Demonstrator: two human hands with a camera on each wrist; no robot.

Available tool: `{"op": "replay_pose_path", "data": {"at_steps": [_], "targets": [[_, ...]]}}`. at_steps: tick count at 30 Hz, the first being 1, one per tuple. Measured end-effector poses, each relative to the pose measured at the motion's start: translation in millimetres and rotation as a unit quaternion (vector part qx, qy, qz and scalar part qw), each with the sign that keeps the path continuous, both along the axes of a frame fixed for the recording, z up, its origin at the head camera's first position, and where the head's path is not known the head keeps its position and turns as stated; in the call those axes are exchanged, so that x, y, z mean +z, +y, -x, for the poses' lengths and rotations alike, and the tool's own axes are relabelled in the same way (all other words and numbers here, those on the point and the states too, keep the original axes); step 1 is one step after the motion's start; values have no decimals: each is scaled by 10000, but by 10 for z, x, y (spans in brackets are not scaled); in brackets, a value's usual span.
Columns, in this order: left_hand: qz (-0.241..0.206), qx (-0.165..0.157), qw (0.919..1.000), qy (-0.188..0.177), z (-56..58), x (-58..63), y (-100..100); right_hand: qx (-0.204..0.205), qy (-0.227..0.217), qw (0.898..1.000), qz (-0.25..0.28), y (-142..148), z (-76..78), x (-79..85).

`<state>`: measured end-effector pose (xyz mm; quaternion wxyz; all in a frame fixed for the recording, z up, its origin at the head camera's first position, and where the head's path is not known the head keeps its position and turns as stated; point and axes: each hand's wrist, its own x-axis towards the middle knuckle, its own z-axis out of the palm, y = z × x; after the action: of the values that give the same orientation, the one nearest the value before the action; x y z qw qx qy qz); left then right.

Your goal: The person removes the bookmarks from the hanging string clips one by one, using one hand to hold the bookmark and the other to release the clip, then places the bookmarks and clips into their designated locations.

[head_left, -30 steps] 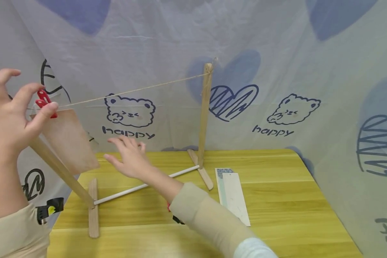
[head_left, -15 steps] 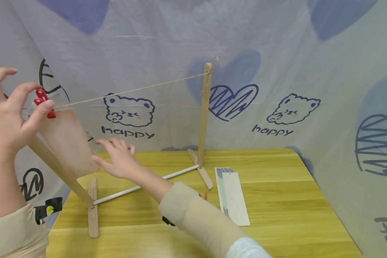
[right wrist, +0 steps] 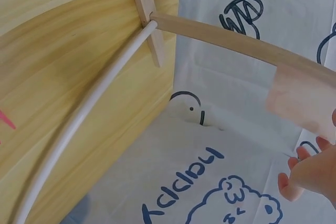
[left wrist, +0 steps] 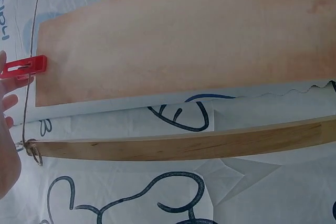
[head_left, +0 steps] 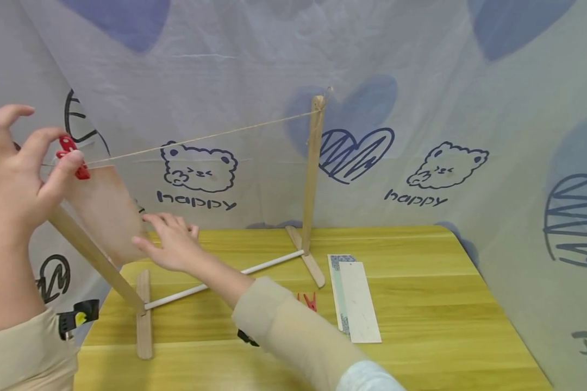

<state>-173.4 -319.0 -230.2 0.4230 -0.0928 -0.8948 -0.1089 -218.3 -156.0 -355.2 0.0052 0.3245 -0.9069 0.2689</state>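
Observation:
My left hand [head_left: 17, 168] pinches a red clothespin [head_left: 80, 168] between thumb and forefinger. In the left wrist view the clothespin [left wrist: 26, 66] sits across the string [left wrist: 34, 30], its tip at the short edge of a mottled pale brown sheet of paper [left wrist: 178, 45]. The paper [head_left: 105, 212] hangs down from the string [head_left: 215, 133] beside the left wooden post [head_left: 93, 255]. My right hand [head_left: 173, 244] reaches to the paper's right edge, thumb and fingers extended and spread. In the right wrist view that hand [right wrist: 315, 171] has its fingertips right at the sheet's edge.
The string is tied to a right wooden post [head_left: 313, 174]. A white rod [head_left: 269, 263] joins the posts' wooden feet. More red clothespins [head_left: 310, 301] lie on the yellow wood-grain table [head_left: 435, 304], left of white and patterned card strips [head_left: 359, 301]. A printed cloth [head_left: 274, 54] hangs behind.
My right hand has moved left to the edge of the paper, uncovering red clothespins on the table. The left hand keeps its pinch on the clothespin, almost still.

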Motion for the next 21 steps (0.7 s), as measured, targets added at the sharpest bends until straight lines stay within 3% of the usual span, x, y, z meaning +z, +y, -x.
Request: {"op": "replay_pose_path", "data": {"at_steps": [7,21], "targets": [[-16,113,9998,-133,-26,2,-9,-22,142,9999,82,-29,-15,10],[-221,-31,9997,-103,-15,-24,-19,-129,1036,9944,184,-10,-13,21]]}}
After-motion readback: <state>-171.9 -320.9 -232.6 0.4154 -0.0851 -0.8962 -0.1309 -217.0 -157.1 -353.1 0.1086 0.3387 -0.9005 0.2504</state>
